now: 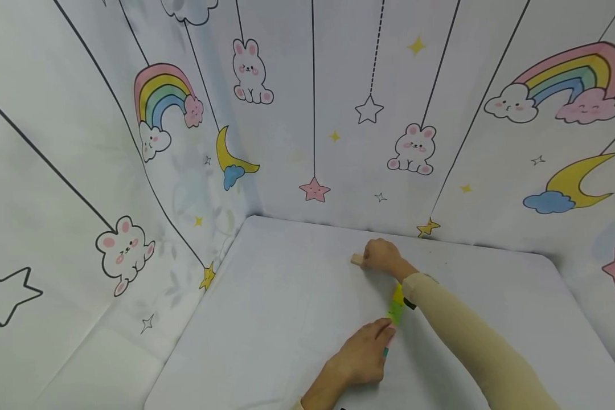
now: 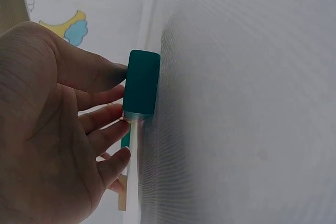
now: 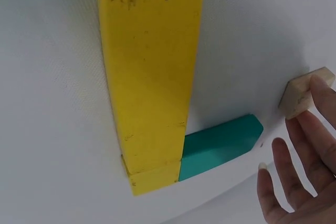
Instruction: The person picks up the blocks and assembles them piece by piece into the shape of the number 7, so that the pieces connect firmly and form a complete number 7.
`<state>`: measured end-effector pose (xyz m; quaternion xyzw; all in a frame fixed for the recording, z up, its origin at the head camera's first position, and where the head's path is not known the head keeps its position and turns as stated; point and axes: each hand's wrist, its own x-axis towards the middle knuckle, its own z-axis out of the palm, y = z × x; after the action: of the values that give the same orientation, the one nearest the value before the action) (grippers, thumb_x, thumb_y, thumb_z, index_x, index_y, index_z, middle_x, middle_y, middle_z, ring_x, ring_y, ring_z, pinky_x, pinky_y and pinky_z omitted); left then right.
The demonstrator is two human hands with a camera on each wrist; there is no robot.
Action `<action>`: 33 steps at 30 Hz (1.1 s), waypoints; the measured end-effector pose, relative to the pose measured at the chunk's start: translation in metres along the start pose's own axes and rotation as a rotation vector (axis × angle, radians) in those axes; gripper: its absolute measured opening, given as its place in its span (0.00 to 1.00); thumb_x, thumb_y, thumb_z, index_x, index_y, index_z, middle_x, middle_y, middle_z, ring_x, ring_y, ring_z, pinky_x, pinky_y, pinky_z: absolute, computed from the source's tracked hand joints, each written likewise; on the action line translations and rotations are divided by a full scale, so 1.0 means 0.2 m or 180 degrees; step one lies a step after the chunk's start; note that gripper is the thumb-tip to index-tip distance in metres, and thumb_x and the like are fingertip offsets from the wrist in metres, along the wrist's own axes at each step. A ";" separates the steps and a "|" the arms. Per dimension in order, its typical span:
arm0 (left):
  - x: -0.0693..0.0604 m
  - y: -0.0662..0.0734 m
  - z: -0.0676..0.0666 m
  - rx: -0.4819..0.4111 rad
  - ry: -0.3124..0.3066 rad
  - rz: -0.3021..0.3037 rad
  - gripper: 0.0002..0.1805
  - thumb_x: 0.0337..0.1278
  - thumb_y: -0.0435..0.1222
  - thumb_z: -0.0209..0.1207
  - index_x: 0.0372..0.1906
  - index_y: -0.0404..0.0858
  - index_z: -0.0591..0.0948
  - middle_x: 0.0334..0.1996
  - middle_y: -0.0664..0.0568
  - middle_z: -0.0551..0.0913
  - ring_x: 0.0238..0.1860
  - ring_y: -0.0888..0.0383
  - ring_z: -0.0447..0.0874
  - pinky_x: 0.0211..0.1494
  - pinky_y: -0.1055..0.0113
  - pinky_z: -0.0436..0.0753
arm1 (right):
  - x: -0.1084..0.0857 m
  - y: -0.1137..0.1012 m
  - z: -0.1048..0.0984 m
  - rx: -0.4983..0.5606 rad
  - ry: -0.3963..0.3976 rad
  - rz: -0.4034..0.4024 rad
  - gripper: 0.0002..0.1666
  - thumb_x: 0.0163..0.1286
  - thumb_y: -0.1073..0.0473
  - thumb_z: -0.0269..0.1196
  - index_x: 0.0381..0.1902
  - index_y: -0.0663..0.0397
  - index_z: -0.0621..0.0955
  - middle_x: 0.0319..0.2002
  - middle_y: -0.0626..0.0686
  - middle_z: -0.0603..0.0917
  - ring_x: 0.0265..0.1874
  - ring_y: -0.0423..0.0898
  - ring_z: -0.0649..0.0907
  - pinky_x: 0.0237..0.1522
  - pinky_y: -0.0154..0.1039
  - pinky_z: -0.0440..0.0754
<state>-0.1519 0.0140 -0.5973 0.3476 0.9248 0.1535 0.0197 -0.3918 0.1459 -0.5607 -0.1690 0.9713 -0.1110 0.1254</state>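
Note:
A row of coloured blocks lies on the white table, with a yellow block (image 3: 149, 77), a green block (image 1: 395, 312), a pink block (image 1: 390, 336) and a teal block (image 2: 142, 83) at the near end. My left hand (image 1: 361, 354) holds the row at the pink block, thumb and fingers around it; part of that contact is hidden. Farther off, my right hand (image 1: 386, 255) pinches a plain wooden block (image 3: 304, 92) between thumb and fingers, at the tabletop. Another teal block (image 3: 223, 145) lies crosswise at the yellow block's far end in the right wrist view.
The white tabletop (image 1: 287, 296) has rounded far corners. Behind it and to both sides stand white cloth walls (image 1: 287, 142) printed with rabbits, rainbows, moons and stars. My right sleeve (image 1: 461, 330) crosses above the table, right of the row.

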 end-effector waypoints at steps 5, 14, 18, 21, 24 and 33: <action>0.00 0.01 -0.02 -0.0040 -0.0069 -0.0044 0.32 0.71 0.39 0.55 0.77 0.44 0.67 0.78 0.52 0.62 0.75 0.59 0.65 0.77 0.68 0.66 | -0.01 0.02 -0.01 -0.0030 0.0023 -0.0013 0.18 0.64 0.51 0.76 0.43 0.59 0.89 0.40 0.54 0.89 0.36 0.47 0.84 0.46 0.49 0.86; -0.01 0.02 -0.01 0.0053 0.0047 -0.0025 0.30 0.70 0.38 0.55 0.76 0.44 0.69 0.77 0.52 0.64 0.74 0.59 0.68 0.76 0.69 0.66 | -0.02 0.03 -0.03 -0.0062 -0.0035 0.0054 0.17 0.65 0.51 0.75 0.44 0.59 0.89 0.40 0.54 0.89 0.35 0.48 0.83 0.47 0.50 0.85; -0.01 0.02 -0.01 0.0068 0.0094 0.0003 0.30 0.70 0.38 0.55 0.75 0.43 0.70 0.76 0.51 0.65 0.73 0.59 0.68 0.76 0.69 0.67 | -0.02 0.04 -0.03 -0.0062 -0.0064 0.0096 0.17 0.66 0.51 0.75 0.44 0.58 0.89 0.40 0.53 0.89 0.36 0.48 0.82 0.48 0.50 0.85; -0.01 0.02 -0.01 0.0082 0.0088 0.0016 0.30 0.70 0.38 0.55 0.76 0.43 0.70 0.76 0.51 0.65 0.74 0.59 0.68 0.77 0.68 0.66 | -0.02 0.05 -0.03 -0.0053 -0.0079 0.0102 0.17 0.66 0.52 0.75 0.44 0.59 0.89 0.40 0.53 0.89 0.35 0.48 0.82 0.47 0.51 0.86; -0.01 0.02 -0.01 0.0069 0.0062 0.0006 0.30 0.70 0.38 0.55 0.76 0.43 0.69 0.77 0.52 0.64 0.74 0.59 0.68 0.77 0.68 0.66 | -0.02 0.06 -0.04 -0.0037 -0.0081 0.0105 0.17 0.66 0.52 0.75 0.44 0.60 0.89 0.40 0.53 0.89 0.35 0.48 0.83 0.47 0.51 0.86; -0.01 0.02 -0.03 0.0049 0.0037 -0.0015 0.31 0.69 0.38 0.55 0.76 0.44 0.69 0.77 0.52 0.64 0.74 0.59 0.68 0.77 0.69 0.65 | -0.03 0.09 -0.04 -0.0006 -0.0037 0.0092 0.18 0.65 0.52 0.75 0.45 0.60 0.89 0.41 0.55 0.89 0.37 0.49 0.83 0.49 0.52 0.85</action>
<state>-0.1486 0.0141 -0.5915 0.3447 0.9268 0.1484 0.0121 -0.3935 0.1663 -0.5566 -0.1558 0.9730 -0.1073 0.1326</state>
